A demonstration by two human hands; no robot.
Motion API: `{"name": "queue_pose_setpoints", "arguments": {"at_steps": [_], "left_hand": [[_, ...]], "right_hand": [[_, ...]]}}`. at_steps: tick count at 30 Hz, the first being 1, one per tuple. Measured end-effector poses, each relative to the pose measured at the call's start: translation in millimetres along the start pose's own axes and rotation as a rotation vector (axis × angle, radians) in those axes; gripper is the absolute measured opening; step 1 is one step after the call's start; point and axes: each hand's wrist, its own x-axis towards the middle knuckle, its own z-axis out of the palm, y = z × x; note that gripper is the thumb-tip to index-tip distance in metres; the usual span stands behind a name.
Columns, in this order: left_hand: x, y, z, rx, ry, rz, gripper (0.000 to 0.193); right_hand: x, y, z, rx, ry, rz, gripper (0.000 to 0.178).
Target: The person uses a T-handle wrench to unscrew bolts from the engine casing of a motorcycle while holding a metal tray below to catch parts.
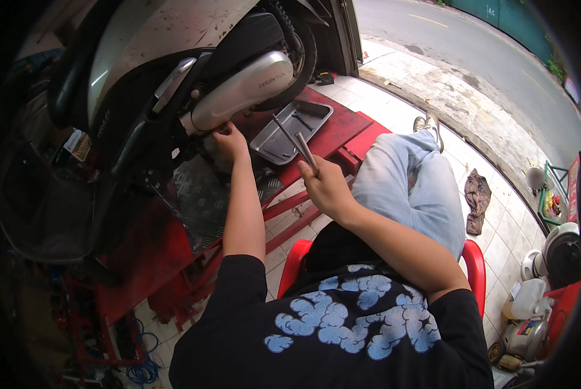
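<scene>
My left hand [232, 142] reaches to the underside of the scooter's [135, 58] silver engine cover [242, 91]. Its fingers are bent in close together at the cover's lower edge, and whatever they pinch is hidden. Out in front of my lap, my right hand [327, 188] is closed around a slim metal tool [306, 153] whose shiny shaft points up and away. A second, thinner rod [284, 131] shows beside it; I cannot tell whether both are one tool. Just beyond the right hand is a grey metal tray [274, 146] with a dark tool [301, 120] and small parts in it.
The scooter stands on a red lift table [342, 123] with a chequered metal plate [203, 194]. I sit on a red chair [475, 272]. A brown rag [477, 201] lies on the white tiles. Jugs and containers [529, 298] crowd the right side; a road runs beyond.
</scene>
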Motion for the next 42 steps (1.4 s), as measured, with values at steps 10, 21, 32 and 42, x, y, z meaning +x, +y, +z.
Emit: {"name": "queue_pose_setpoints", "arguments": {"at_steps": [10,21,32,42], "left_hand": [[-11.0,8.1,-3.7,-0.077,-0.083,-0.078,0.034],[-60.5,-35.2,9.6,0.521,-0.715,0.079,0.036],[-65.4,-10.9,3.8,0.421,-0.858,0.074,0.036],[-46.8,43.5,21.6,-0.875,-0.553,-0.963,0.033]], "right_hand": [[1.8,7.6,1.5,-0.018,0.003,-0.010,0.031],[1.5,6.7,1.9,0.105,0.032,0.055,0.031],[27.3,15.4,4.3,0.350,-0.060,0.039,0.029],[61.5,15.4,17.5,0.440,-0.096,0.075,0.029]]}}
